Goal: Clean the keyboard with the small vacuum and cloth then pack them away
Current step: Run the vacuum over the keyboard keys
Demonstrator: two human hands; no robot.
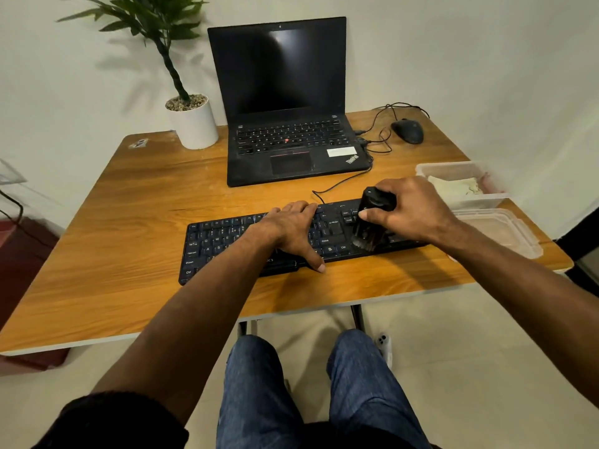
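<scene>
Nearest me, my knees in blue jeans (256, 393) sit below the front edge of the wooden worktop (97, 241). On it, close to that edge, lies the black keyboard (223, 244), set slightly askew with its right end further back.

My left hand (291, 231) lies flat on the middle of the keyboard, fingers extended and together over the keys, thumb reaching down past the front edge. It grips nothing.

My right hand (411, 212) is curled round the small black vacuum (372, 218), thumb on the near side and fingers wrapped behind. The vacuum stands tilted, its brush end down on the keys at the right end of the keyboard.

Just right of that hand, a clear lid (505, 231) lies flat on the worktop. Behind it stands a clear plastic container (453, 170) holding a pale cloth (460, 187); part of the container is blurred.

Further back: an open laptop (285, 102) with a dark screen, a wired mouse (408, 131) to its right, and a potted plant (194, 121) to its left, against the wall.
</scene>
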